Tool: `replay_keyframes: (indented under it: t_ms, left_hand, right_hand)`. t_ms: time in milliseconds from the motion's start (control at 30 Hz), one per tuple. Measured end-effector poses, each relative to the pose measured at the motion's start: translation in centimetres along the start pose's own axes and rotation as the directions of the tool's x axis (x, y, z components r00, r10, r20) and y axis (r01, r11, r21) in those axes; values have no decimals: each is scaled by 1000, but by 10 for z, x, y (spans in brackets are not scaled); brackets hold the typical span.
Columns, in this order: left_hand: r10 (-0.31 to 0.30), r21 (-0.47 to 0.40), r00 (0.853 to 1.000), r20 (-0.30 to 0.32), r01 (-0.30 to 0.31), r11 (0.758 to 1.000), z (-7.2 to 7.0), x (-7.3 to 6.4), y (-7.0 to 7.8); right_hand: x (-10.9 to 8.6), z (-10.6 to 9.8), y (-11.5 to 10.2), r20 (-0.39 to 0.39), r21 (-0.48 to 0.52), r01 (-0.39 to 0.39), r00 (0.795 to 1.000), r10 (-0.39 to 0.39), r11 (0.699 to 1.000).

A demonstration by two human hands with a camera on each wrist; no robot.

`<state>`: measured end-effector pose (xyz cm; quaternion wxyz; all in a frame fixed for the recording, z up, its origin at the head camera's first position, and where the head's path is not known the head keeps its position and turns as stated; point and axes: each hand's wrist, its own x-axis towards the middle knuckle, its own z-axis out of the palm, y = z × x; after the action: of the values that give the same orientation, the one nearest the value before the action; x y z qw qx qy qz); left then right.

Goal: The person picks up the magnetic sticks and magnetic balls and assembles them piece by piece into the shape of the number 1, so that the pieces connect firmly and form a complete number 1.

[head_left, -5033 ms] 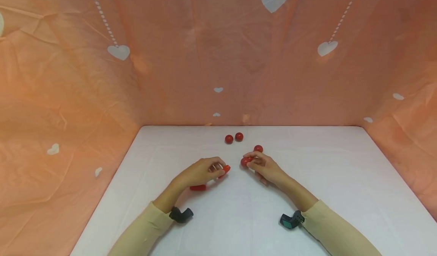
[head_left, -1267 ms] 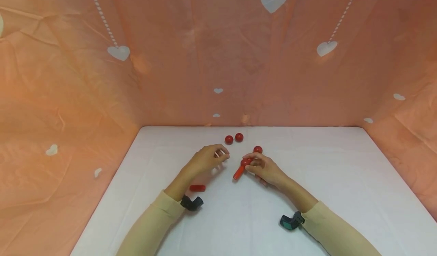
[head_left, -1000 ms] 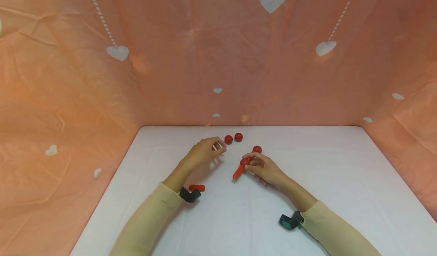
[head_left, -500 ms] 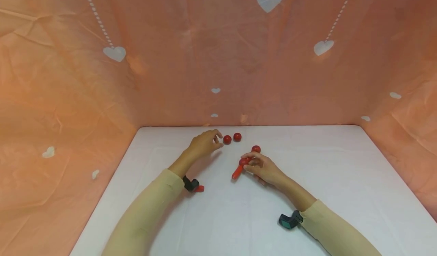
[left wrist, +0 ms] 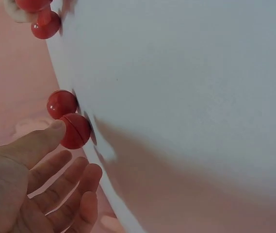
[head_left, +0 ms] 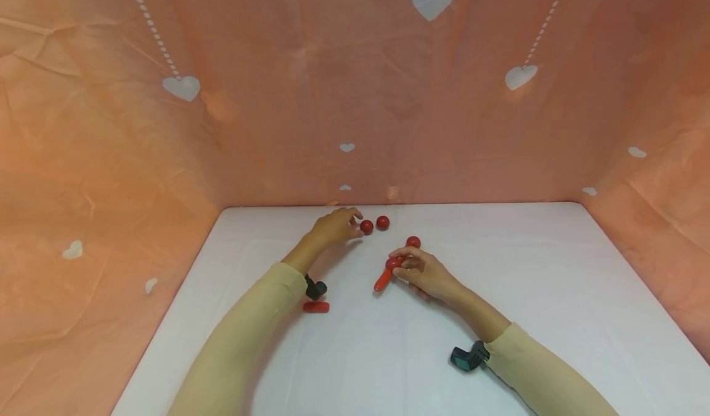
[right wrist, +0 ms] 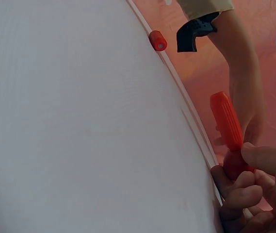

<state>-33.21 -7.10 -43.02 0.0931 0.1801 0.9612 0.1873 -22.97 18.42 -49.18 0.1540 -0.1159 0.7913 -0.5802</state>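
Note:
My left hand (head_left: 335,226) reaches to the back of the table, its thumb and fingers parted around the nearer of two glossy red balls (head_left: 367,227). In the left wrist view the thumb tip overlaps that ball (left wrist: 75,131), while the other fingers stay loose beside it. The second red ball (head_left: 383,222) lies just to its right. My right hand (head_left: 424,272) pinches a red toy piece made of joined parts. It has a ribbed handle (right wrist: 226,121), a ball (head_left: 392,263) at the fingertips, and a rod leading to a farther ball (head_left: 413,241). Fingers hide part of the rod.
A loose red handle (head_left: 316,307) lies on the white table (head_left: 355,367) below the left forearm. Black wrist cameras (head_left: 470,357) sit at both cuffs. An orange cloth with white hearts (head_left: 355,95) rises behind the table's back edge.
The left hand let go of a red handle, now joined to the piece in the right hand, then moved back to the two balls. The right hand stays nearly still.

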Motion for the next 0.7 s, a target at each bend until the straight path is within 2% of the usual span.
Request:
replay_keyframes:
  t_ms: [333,700]
  left_hand:
    - [-3,-17,1000,1,3,1000,4,7,2]
    - [-5,10,1000,-19,5,1000,9,11,6]
  right_hand:
    - [0,1,1,6,-1,6,1000,-6,1000]
    - [-1,0,0,10,9,13,1000,-13,1000]
